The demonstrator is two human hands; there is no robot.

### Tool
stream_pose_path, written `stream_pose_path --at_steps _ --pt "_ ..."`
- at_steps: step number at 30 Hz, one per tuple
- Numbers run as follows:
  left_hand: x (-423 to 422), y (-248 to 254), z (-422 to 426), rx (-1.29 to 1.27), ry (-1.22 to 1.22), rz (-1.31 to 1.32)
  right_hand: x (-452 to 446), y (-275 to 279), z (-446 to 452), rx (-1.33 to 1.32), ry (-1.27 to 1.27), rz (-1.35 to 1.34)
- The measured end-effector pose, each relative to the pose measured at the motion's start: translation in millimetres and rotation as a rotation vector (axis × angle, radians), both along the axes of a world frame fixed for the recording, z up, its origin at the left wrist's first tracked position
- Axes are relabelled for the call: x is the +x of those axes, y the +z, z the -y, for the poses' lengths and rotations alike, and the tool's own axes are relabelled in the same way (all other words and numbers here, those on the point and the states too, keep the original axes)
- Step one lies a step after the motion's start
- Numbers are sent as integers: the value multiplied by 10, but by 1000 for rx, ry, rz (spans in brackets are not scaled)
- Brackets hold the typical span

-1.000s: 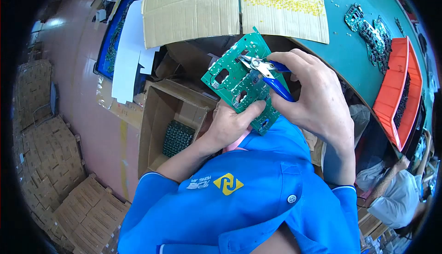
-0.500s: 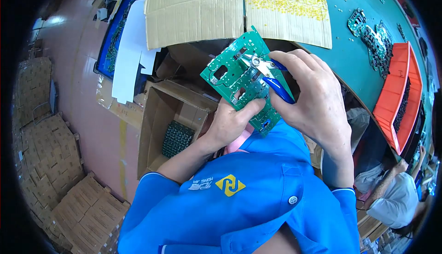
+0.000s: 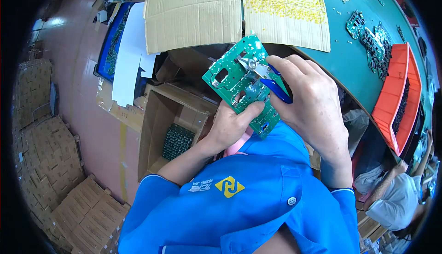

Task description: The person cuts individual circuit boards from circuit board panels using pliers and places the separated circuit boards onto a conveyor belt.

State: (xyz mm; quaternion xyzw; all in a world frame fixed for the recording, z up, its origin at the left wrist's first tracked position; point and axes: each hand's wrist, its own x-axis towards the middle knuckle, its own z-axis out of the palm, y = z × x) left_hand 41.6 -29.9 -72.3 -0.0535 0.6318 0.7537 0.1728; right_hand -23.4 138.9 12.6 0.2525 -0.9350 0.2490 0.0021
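A green circuit board (image 3: 230, 86) is tilted in front of my body, held at its lower left edge by my left hand (image 3: 232, 123), thumb across its face. My right hand (image 3: 308, 95) is wrapped round blue-handled cutters (image 3: 276, 89). Their metal jaws touch or hover just over the upper part of the board; the exact contact is too small to tell. Below and left of the board stands an open cardboard box (image 3: 154, 129) with a stack of green boards (image 3: 178, 141) inside.
Flat cardboard (image 3: 193, 19) with yellow bits lies at the top. The green table (image 3: 340, 63) carries loose boards (image 3: 373, 42) and a red bin (image 3: 396, 100) of dark parts. Cartons (image 3: 87, 215) stand lower left. A person in a light shirt (image 3: 393, 201) is at the right.
The cutters' handles have drawn closer together in my right hand. The board's upper end has tipped slightly lower. My left hand keeps its hold on the board.
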Motion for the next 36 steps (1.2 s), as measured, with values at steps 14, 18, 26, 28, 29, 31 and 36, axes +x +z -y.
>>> stream_pose_path --at_steps 14,18,26,28,29,31,36 --pt "-91 55 43 54 58 17 -251 63 1 6 -97 -65" --pt "-59 10 95 56 69 35 -449 76 -21 89 -160 -57" --pt "-76 -50 139 59 74 2 -756 -23 41 260 -109 -109" --pt "-89 -56 151 65 77 2 -788 -27 70 280 -103 -106" --pt "-98 -54 160 67 76 2 -802 -30 83 267 -89 -122" --pt "-110 -44 176 71 71 5 -824 -38 102 241 -61 -154" --pt "-115 -34 175 74 61 4 -874 -89 149 265 -47 -204"
